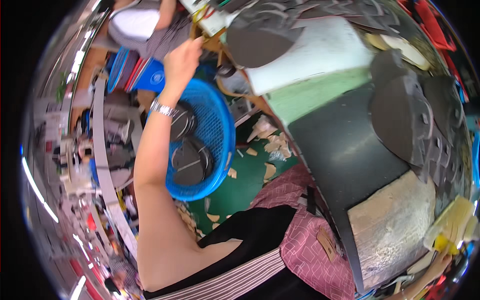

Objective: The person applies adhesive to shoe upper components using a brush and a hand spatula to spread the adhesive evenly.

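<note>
My left arm, with a metal watch (162,108) at the wrist, stretches forward over a round blue plastic basket (231,135). My left hand (181,62) is closed beyond the basket's rim, near yellow and red loops (201,13); blur hides what it grips, if anything. In the basket lie bundles of dark grey sole-shaped pieces (192,160), bound with a band. At the far right edge my right hand (451,231) is at a pale yellow, translucent object (459,212) beside a bright yellow part; its fingers are too distorted to read.
To my right stands a workbench with a black mat (345,140), a green strip (320,92) and a worn tan board (395,225). Dark grey sole-shaped pieces (397,115) pile along its far side. Beige scraps (277,145) litter the green floor. Another person (142,30) sits ahead.
</note>
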`<action>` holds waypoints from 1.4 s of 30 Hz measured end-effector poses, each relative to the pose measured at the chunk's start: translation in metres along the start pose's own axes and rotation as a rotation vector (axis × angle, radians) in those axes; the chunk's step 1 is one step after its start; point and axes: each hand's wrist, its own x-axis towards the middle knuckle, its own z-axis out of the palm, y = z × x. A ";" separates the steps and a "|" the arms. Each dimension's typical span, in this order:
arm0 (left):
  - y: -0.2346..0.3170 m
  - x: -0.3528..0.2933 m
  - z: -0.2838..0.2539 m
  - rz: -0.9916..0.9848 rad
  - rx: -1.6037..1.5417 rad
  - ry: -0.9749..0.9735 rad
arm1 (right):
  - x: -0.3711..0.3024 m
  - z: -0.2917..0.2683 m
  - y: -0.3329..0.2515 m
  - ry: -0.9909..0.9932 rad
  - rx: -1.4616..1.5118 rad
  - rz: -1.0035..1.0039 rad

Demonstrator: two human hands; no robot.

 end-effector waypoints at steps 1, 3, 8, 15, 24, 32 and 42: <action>-0.051 -0.029 -0.021 -0.198 0.065 -0.070 | 0.002 -0.007 0.001 0.069 -0.053 -0.064; -0.136 -0.096 -0.042 -0.453 0.238 -0.169 | -0.014 -0.038 -0.061 0.288 0.248 0.092; -0.298 -0.273 -0.017 -0.755 0.323 -0.308 | -0.069 -0.070 -0.145 0.569 0.326 -0.046; -0.350 -0.343 0.037 -1.262 0.118 0.157 | -0.057 -0.071 -0.136 0.394 0.429 -0.243; -0.322 -0.404 0.009 -1.274 -0.145 -0.165 | -0.045 -0.072 -0.213 0.143 0.477 -0.407; -0.227 -0.332 -0.030 -0.896 -0.114 -0.206 | -0.055 -0.043 -0.282 0.054 0.667 -0.676; 0.062 -0.093 -0.150 0.066 -0.815 -0.580 | -0.169 -0.071 -0.340 -0.685 1.232 -0.816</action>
